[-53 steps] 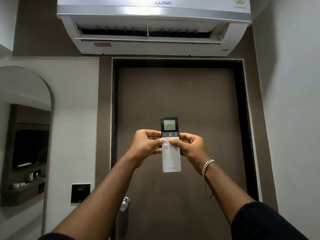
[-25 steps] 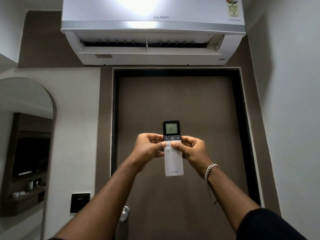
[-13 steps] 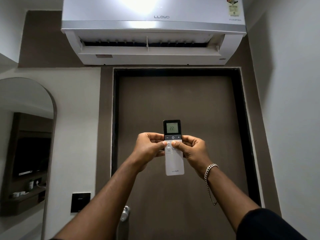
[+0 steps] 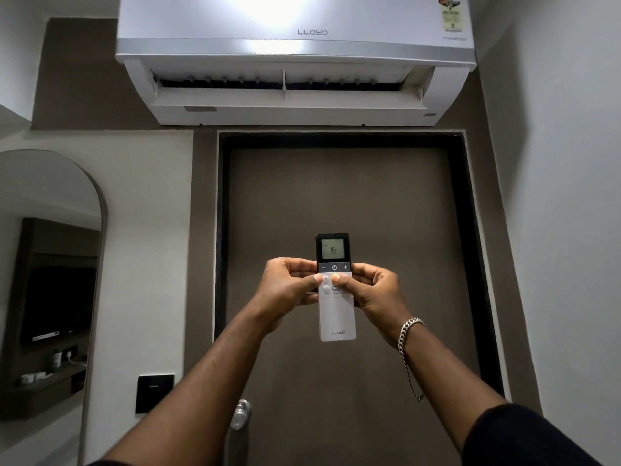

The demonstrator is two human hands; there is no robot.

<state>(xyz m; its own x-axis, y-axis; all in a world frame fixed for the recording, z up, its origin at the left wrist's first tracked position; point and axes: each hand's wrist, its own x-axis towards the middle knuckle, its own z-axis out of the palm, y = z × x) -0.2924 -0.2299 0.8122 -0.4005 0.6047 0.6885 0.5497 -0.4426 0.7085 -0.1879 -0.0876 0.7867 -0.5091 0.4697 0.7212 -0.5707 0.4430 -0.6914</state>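
Observation:
I hold a slim white remote (image 4: 337, 321) with a black top upright in front of me, its lit screen showing 16. My left hand (image 4: 285, 290) grips its left side, thumb tip resting on the round white buttons. My right hand (image 4: 373, 294) grips the right side, thumb on the buttons beside the left thumb; a silver chain bracelet hangs at that wrist. High on the wall ahead is a white Lloyd air conditioner (image 4: 295, 62) with its flap open.
A brown door (image 4: 369, 203) in a dark frame stands straight ahead, its metal handle (image 4: 241, 413) low left. An arched mirror (image 4: 50, 264) and a black switch plate (image 4: 154, 391) are on the left wall. A white wall closes the right side.
The number on the remote's screen has dropped from 24 to 22 to 16. Both hands keep the same grip on the remote, and my view has tilted up slightly.

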